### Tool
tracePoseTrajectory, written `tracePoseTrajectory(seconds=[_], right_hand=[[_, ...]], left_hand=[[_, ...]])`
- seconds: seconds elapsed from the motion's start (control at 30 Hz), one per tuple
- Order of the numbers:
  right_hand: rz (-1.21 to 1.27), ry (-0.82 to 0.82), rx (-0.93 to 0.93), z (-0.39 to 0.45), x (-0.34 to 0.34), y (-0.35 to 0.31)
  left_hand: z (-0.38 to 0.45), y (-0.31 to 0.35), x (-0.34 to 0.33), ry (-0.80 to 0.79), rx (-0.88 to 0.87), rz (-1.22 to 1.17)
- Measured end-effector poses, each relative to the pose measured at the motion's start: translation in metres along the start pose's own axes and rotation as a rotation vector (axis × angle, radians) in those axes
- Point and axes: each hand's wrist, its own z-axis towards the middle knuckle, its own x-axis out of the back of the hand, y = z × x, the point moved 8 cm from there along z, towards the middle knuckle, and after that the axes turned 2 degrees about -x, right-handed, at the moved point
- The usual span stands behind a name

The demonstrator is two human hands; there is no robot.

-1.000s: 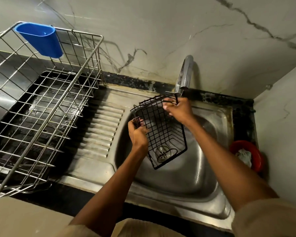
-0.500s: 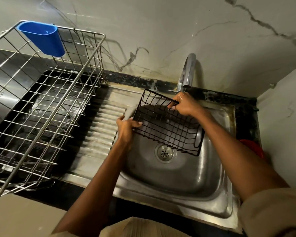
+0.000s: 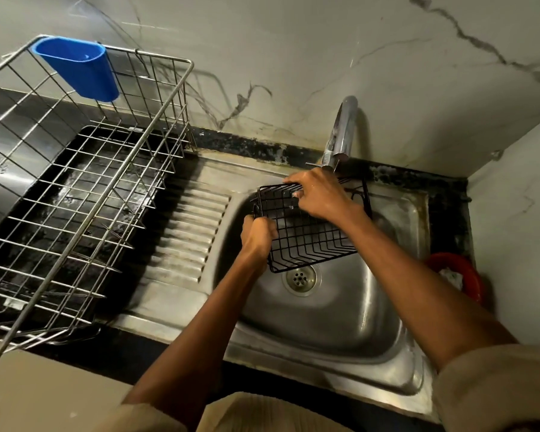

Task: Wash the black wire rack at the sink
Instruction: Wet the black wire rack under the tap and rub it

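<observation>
A small black wire rack hangs over the steel sink, just under the chrome tap. My left hand grips its left edge with curled fingers. My right hand lies on the rack's far top side, fingers curled over the wires near the tap's spout. The rack is tilted, its near edge just above the drain. Running water cannot be made out.
A large steel wire dish rack stands on the left over a dark tray, with a blue plastic cup hooked on its back rim. The ribbed drainboard lies between it and the basin. A red bowl sits at the right, against the wall.
The black rack has been turned over again and now lies flatter and lower in the basin. My left hand shifted right along its edge; my right hand moved onto its top side.
</observation>
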Motion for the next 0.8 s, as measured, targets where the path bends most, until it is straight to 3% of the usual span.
tracePoseTrajectory(seconds=[0.17,0.33,0.47,0.57,0.7,0.8], right_hand=[[0.011,0.032,-0.174,-0.015,0.01,0.056],[0.278,0.045,-0.447,-0.026,0.011,0.11],[0.494,0.239,-0.571,-0.01,0.009,0.107],[0.325,0.232,-0.585,-0.001,0.016,0.093],[0.041,0.179,-0.461,-0.008,0.033,0.057],[-0.128,0.175,-0.333,-0.014,0.044,0.032]], left_hand=[[0.004,-0.001,0.022,-0.004,-0.049,-0.044],[0.004,-0.009,0.045,0.041,-0.134,-0.159],[-0.008,-0.029,0.034,0.028,-0.174,-0.15],[-0.015,-0.047,0.035,0.04,-0.052,-0.093],[-0.021,-0.077,0.044,-0.015,0.251,0.118],[-0.032,-0.088,0.035,-0.085,0.448,0.055]])
